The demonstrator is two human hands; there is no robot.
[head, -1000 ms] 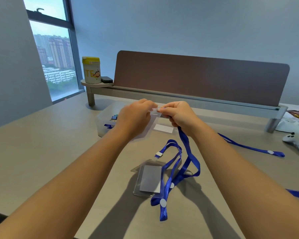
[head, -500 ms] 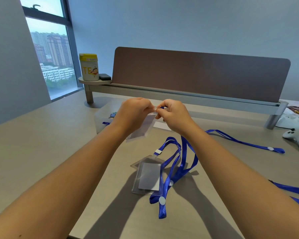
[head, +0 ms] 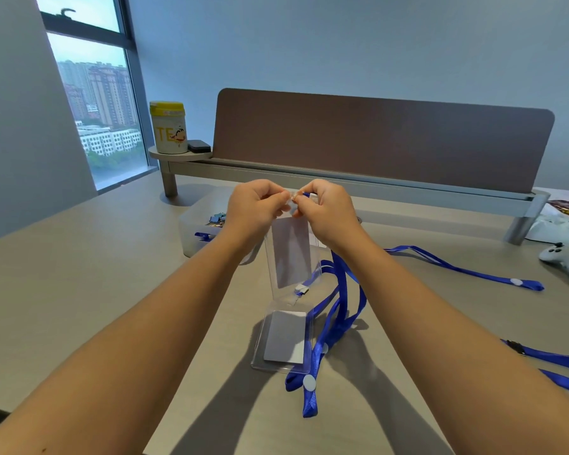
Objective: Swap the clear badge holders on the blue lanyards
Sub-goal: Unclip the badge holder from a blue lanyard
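Wide grey desk [head: 79,274], brown divider panel [head: 375,139] at the back. Both hands are up over it: left hand [head: 255,208] pinching the top edge of a clear badge holder [head: 289,254] that hangs upright, right hand [head: 329,211] pinching the blue lanyard [head: 342,290] clip right against it. A second badge holder [head: 284,339] lies flat below, lanyard loops touching it.

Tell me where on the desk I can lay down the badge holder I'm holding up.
Bare desk lies left of your left forearm, before the clear box. Straight ahead is crowded: the flat badge holder and the blue lanyard. More lanyards lie right.
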